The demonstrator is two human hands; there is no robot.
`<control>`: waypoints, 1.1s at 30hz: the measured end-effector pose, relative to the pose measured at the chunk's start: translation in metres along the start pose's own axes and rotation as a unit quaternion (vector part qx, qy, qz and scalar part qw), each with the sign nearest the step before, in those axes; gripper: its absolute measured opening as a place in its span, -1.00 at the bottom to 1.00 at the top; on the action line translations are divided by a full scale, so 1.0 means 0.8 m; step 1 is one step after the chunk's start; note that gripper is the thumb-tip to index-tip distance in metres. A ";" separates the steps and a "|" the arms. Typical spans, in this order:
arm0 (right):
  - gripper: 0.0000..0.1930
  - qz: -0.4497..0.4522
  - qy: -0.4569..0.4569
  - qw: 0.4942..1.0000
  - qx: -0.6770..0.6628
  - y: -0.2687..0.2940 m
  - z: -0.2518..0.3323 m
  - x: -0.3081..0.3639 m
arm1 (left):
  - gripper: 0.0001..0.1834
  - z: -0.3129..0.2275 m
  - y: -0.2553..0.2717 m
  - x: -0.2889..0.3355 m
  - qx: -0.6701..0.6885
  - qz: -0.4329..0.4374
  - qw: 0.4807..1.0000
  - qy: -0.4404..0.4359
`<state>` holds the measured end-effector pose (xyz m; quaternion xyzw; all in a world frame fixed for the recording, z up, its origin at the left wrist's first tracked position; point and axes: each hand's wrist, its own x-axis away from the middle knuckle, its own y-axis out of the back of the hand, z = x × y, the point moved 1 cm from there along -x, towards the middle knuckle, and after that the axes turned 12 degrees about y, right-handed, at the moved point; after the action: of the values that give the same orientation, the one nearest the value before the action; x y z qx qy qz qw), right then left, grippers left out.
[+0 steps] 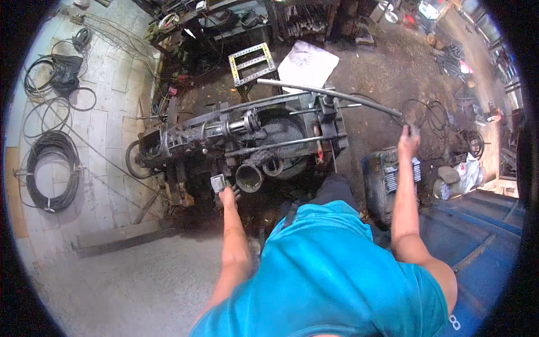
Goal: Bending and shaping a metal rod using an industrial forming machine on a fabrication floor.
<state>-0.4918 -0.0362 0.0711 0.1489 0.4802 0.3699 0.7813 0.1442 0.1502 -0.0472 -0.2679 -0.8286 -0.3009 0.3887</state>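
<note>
My left hand point(228, 196) is at the near side of a dark, greasy machine point(193, 137), its fingers curled at a small grey square-faced metal piece point(218, 182). Just right of it is the open mouth of a round metal pipe point(249, 178). My right hand point(410, 140) is raised out to the right with its fingers closed. Directly above those fingers lies the right end of a long grey metal rod point(331, 93), which slants over the machine's far right part. Whether the fingers grip the rod or something thin beside it is too blurred to tell.
Beyond the machine are a perforated metal frame point(252, 63) and a white sheet point(307, 64). A finned dark motor-like block point(387, 182) stands right of my legs. Coiled black cable point(51, 168) hangs at left. A blue metal surface point(477, 236) fills the lower right.
</note>
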 end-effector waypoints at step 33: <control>-0.71 0.423 0.067 0.838 -0.339 -0.111 0.134 -0.065 | -0.54 0.089 -0.190 0.125 0.208 -0.055 0.976 0.017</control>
<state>-0.3745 -0.1212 0.1055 0.0385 0.2666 0.8128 0.5165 -0.0488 0.1190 -0.0473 -0.1301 -0.8798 -0.1475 0.4328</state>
